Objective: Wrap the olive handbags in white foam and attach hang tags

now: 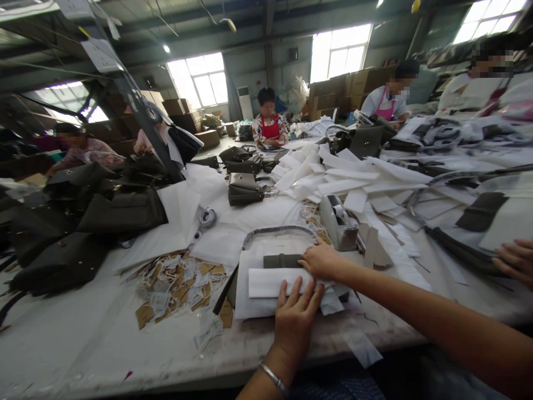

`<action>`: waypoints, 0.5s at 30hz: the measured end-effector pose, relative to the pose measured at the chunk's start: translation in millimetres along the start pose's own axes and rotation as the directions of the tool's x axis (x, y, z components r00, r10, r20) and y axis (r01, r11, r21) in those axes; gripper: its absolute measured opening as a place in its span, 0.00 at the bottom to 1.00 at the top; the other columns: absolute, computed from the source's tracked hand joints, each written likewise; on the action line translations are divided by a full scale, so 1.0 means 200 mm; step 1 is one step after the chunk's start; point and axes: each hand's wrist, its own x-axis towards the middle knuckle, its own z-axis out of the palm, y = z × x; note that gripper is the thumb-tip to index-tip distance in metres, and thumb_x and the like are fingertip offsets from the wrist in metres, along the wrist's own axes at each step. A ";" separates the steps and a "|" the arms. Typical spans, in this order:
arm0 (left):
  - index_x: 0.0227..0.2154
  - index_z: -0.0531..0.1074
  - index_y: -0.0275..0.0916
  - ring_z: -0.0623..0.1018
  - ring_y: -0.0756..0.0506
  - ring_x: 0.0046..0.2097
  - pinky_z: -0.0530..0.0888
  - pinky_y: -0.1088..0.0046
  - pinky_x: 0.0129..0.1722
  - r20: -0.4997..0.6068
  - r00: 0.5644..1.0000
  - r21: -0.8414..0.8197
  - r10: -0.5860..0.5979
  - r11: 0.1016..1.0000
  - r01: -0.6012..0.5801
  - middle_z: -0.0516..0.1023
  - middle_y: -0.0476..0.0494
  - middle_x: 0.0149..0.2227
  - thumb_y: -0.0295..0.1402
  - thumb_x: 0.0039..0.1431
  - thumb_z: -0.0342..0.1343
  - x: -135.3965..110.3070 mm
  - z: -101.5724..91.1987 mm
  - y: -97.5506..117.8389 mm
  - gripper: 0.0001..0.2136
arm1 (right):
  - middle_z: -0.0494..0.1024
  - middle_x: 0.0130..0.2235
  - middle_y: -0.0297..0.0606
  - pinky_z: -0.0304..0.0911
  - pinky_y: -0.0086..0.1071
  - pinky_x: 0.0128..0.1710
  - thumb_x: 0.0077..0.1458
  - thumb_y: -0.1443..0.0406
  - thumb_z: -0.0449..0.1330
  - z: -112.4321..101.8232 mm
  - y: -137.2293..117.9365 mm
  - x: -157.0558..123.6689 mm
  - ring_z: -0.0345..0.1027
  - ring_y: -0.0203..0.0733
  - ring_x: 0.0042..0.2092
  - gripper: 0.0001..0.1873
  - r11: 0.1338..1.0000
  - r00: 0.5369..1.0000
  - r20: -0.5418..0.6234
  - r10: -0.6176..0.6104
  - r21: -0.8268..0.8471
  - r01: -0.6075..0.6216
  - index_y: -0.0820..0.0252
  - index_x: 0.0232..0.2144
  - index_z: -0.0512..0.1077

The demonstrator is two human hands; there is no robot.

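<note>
In front of me on the table lies a dark olive handbag [272,261], mostly covered by white wrapping sheets. Its wrapped handle [278,230] arches away from me. Across the bag's front rests a white foam strip [263,283]. My left hand [295,311] presses flat on this strip, fingers spread. At the bag's upper right, by the handle's right end, my right hand [322,260] has its fingers bent and closed against the bag; what they pinch is hidden. A tape dispenser [339,225] stands just beyond my right hand.
Paper tags with strings [183,286] are heaped left of the bag. White sheets [333,172] pile up behind, and several dark handbags [125,214] fill the left side. A co-worker's hand [516,261] is at the right edge; other people work around the table.
</note>
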 end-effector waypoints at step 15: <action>0.65 0.56 0.55 0.67 0.44 0.65 0.58 0.52 0.68 0.099 0.995 -0.056 -0.001 0.998 0.006 0.68 0.57 0.62 0.37 0.71 0.45 0.00 -0.03 -0.01 0.21 | 0.70 0.62 0.44 0.57 0.48 0.66 0.61 0.56 0.62 0.18 0.05 -1.01 0.60 0.51 0.64 0.34 0.956 0.902 -0.423 -0.089 0.217 0.196 0.55 0.66 0.59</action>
